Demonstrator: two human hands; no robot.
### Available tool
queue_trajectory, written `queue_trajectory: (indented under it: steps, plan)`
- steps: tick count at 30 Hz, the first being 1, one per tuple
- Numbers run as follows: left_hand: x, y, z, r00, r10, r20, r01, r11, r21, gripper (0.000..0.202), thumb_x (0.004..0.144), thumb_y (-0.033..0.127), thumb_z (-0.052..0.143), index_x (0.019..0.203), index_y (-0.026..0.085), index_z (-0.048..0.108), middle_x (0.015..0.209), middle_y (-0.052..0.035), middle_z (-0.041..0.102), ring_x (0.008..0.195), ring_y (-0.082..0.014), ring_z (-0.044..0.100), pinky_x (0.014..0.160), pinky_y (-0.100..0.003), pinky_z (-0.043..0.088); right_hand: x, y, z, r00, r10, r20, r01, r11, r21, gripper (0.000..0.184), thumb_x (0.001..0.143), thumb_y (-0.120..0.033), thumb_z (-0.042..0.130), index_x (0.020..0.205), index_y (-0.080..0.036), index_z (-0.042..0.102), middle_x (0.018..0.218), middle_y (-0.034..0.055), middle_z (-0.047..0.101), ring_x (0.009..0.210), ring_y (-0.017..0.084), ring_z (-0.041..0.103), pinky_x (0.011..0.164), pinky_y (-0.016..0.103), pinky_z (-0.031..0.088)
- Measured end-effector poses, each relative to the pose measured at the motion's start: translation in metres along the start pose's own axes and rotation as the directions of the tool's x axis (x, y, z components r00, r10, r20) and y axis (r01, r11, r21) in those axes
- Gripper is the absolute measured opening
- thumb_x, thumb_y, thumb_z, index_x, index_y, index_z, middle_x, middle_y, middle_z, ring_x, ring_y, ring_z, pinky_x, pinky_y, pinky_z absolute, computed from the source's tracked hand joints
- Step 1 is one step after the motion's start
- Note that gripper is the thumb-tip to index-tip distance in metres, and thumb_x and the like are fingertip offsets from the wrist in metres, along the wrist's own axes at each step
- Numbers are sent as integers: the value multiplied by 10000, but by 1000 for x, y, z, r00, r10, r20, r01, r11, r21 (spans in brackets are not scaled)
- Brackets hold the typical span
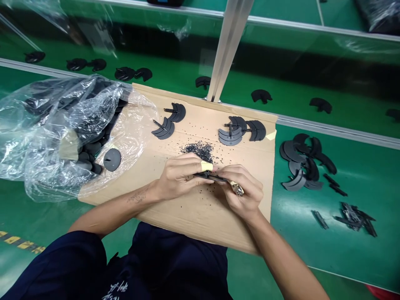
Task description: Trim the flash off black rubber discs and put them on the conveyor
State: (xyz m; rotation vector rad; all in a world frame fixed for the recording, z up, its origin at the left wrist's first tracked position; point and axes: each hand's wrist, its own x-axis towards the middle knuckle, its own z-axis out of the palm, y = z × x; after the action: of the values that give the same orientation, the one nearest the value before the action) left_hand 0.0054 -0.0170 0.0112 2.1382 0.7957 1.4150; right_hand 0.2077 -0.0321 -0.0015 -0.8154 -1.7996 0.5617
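Note:
My left hand [181, 176] pinches a thin black plastic part [204, 175], seen nearly edge-on. One of its fingers wears a yellow wrap [206, 166]. Close against it, my right hand [242, 189] is closed round a slim tool [236, 188] with a gold, patterned end; its kind is hidden by the fingers. The two hands meet over a brown cardboard sheet [175, 216]. Just beyond them lies a heap of tiny black bits [200, 151]. Fan-shaped black parts with pins lie past the heap, a left group [164, 128] and a right group [230, 136].
A clear plastic bag [46, 166] of black discs covers the cardboard's left side, with a loose grey disc [112, 159] at its mouth. To the right, curved black pieces [293, 152] and narrow strips [354, 216] lie on the green table. A metal post [229, 46] stands behind.

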Motion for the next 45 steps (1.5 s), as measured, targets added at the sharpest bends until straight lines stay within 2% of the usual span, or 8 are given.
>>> queue_trajectory:
  steps: [7,10,16,24,32,39,42,45]
  plan:
    - [-3,-2,0,978,-173,115,185,978,-101,297,987,335,644,1238,182,686,1036,-76,780,885,-146,736,779,-272,605,7,-7,-7,980,201,-10,-198,974,113,46,917,-266,694,939,-234,718,877,55,738,811,218,707,729,390,592]
    - [-1,-5,-4,976,-188,109,194,980,-49,257,961,327,680,1173,184,712,967,-59,771,822,-137,705,743,-264,582,13,-3,-18,966,259,-25,-259,966,-2,93,945,-303,651,928,-232,709,862,46,721,792,205,679,720,371,555]
    - [-1,-11,-7,970,-125,211,126,992,6,226,959,309,682,1158,211,728,901,-40,714,821,-145,625,729,-281,524,10,11,-23,978,97,183,-8,901,-433,162,955,-151,551,998,-232,684,892,51,705,829,210,601,729,369,454]
    - [-4,-11,-3,973,-82,215,88,996,-18,201,961,309,679,1136,223,729,890,-29,691,798,-138,597,712,-274,497,5,13,-17,970,25,241,119,817,-565,139,953,-133,546,992,-222,645,819,34,650,783,199,501,662,348,322]
    - [-5,-11,-2,972,-66,224,77,996,-43,223,947,291,702,1147,194,727,879,-34,706,770,-130,598,689,-265,477,4,12,-16,958,-59,282,237,716,-656,209,982,-120,538,822,-213,635,655,-1,558,649,166,422,607,344,281]
    - [-2,-13,-6,971,-99,218,87,994,63,154,943,279,711,1072,196,723,891,-29,741,785,-131,637,710,-275,497,4,18,-21,970,146,193,29,722,-691,135,935,-127,550,877,-206,643,754,36,599,740,196,475,664,338,318]
    - [-2,-12,-5,978,-122,168,118,992,33,125,946,238,695,1056,179,704,966,-51,756,880,-145,693,772,-287,564,9,16,-24,947,252,201,-124,861,-493,124,922,-155,565,988,-210,654,853,45,650,801,206,546,709,339,391]
    - [-3,-10,-2,982,-145,123,150,988,-32,75,949,175,662,1022,168,678,1018,-62,758,966,-150,722,847,-295,604,12,10,-23,932,249,264,-187,953,-238,112,923,-204,601,1017,-226,658,900,32,685,816,197,602,733,340,450]
